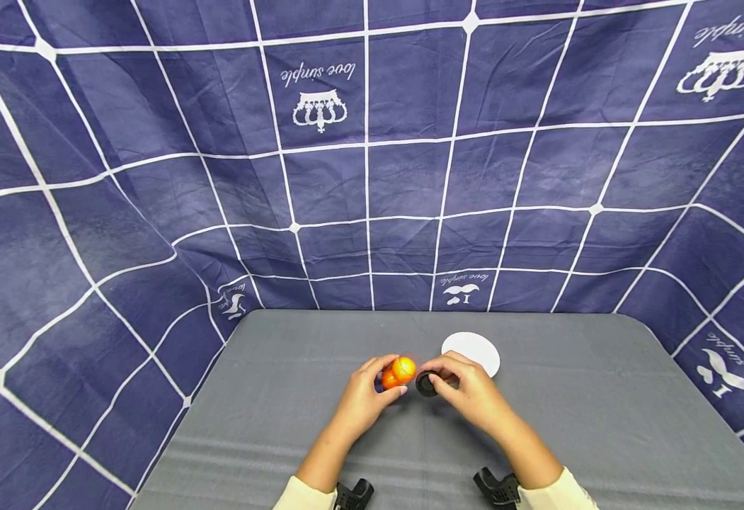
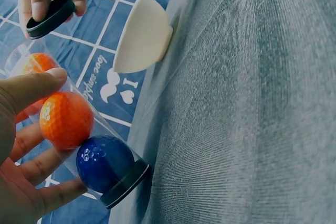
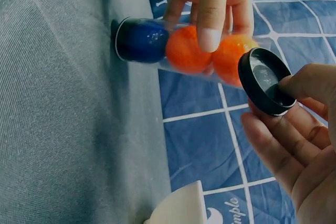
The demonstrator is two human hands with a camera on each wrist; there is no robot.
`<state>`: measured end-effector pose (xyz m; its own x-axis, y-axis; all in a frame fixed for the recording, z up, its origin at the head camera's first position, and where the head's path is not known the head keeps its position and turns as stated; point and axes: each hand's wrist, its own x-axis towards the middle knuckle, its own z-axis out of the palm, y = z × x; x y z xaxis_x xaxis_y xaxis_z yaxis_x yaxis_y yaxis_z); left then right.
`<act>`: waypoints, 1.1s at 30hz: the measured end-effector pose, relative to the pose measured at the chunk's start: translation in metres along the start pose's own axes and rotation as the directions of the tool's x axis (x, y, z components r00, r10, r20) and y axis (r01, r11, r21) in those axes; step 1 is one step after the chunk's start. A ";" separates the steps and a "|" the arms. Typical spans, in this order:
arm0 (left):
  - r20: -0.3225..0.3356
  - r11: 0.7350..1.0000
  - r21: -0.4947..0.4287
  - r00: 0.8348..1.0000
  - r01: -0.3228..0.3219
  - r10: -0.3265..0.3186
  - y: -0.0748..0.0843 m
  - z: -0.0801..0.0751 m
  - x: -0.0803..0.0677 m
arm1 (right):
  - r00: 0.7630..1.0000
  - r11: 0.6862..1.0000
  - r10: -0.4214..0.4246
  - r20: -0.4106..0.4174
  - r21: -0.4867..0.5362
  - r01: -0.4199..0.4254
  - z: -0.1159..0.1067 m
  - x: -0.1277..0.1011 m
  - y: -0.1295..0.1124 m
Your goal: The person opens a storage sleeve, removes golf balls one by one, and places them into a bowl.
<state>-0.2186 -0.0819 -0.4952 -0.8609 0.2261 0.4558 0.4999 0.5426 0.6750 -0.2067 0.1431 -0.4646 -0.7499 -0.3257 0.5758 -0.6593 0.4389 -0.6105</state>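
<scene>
My left hand [image 1: 386,380] grips a clear plastic tube [image 2: 92,145] held just above the grey table [image 1: 601,425]. The tube has a black base [image 2: 126,183] and holds a blue golf ball [image 2: 105,163] at the bottom, with two orange golf balls [image 2: 65,119] above it. The tube's top end is uncovered. My right hand [image 1: 439,380] pinches a round black cap [image 3: 265,82] between thumb and fingers, right beside the tube's open end and apart from it. In the head view the cap [image 1: 426,384] sits just right of the top orange ball [image 1: 402,370].
A white bowl [image 1: 471,352] lies on the table just behind my right hand. Dark blue cloth with a white grid [image 1: 372,177] hangs behind and around the table. Black wrist mounts [image 1: 354,494] show at the bottom edge.
</scene>
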 end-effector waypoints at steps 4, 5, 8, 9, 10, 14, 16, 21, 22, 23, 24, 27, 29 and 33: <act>0.001 0.999 -0.042 1.000 0.030 -0.030 -0.001 -0.002 0.001 | 1.000 1.000 0.017 0.012 -0.006 -0.016 0.002 -0.001 0.006; 0.002 0.998 -0.047 0.999 0.036 -0.036 -0.001 -0.002 0.001 | 1.000 1.000 0.018 0.015 -0.009 -0.018 0.003 -0.001 0.007; 0.001 0.997 -0.061 0.999 0.053 -0.053 -0.002 -0.004 0.001 | 1.000 0.999 0.018 0.020 -0.032 -0.017 0.007 -0.003 0.011; 0.000 0.996 -0.064 0.998 0.057 -0.057 -0.003 -0.005 0.002 | 1.000 0.999 0.020 0.023 -0.039 -0.019 0.008 -0.003 0.013; 0.001 0.995 -0.069 0.998 0.066 -0.066 -0.003 -0.005 0.002 | 0.999 0.999 0.024 0.026 -0.047 -0.023 0.010 -0.004 0.014; 0.003 0.990 -0.103 0.996 0.093 -0.093 -0.007 -0.007 0.003 | 0.998 0.997 0.050 0.044 -0.061 -0.048 0.016 -0.006 0.019; 0.006 0.987 -0.121 0.994 0.107 -0.107 -0.008 -0.007 0.003 | 0.997 0.997 0.060 0.050 -0.061 -0.057 0.019 -0.008 0.022; 0.012 0.985 -0.133 0.993 0.114 -0.114 -0.010 -0.008 0.004 | 0.995 0.996 0.064 0.070 -0.072 -0.059 0.027 -0.012 0.027; 0.014 0.984 -0.132 0.993 0.117 -0.117 -0.010 -0.008 0.004 | 0.995 0.995 0.065 0.080 -0.074 -0.059 0.028 -0.013 0.029; 0.014 0.985 -0.129 0.993 0.118 -0.117 -0.011 -0.008 0.004 | 0.994 0.995 0.068 0.090 -0.078 -0.061 0.030 -0.013 0.030; 0.015 0.984 -0.128 0.993 0.120 -0.119 -0.011 -0.009 0.004 | 0.992 0.995 0.074 0.103 -0.079 -0.066 0.031 -0.014 0.031; 0.019 0.983 -0.124 0.991 0.132 -0.130 -0.011 -0.009 0.004 | 0.986 0.994 0.092 0.138 -0.079 -0.082 0.033 -0.016 0.035; 0.022 0.983 -0.123 0.991 0.135 -0.133 -0.011 -0.010 0.004 | 0.982 0.992 0.106 0.157 -0.081 -0.095 0.034 -0.017 0.037; 0.031 0.981 -0.133 0.990 0.142 -0.139 -0.010 -0.011 0.003 | 0.977 0.989 0.127 0.174 -0.096 -0.111 0.037 -0.019 0.042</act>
<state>-0.2250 -0.0953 -0.4941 -0.9244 0.1735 0.3396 0.3811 0.4564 0.8040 -0.2219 0.1369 -0.5215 -0.8253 -0.4081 0.3902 -0.5635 0.5507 -0.6159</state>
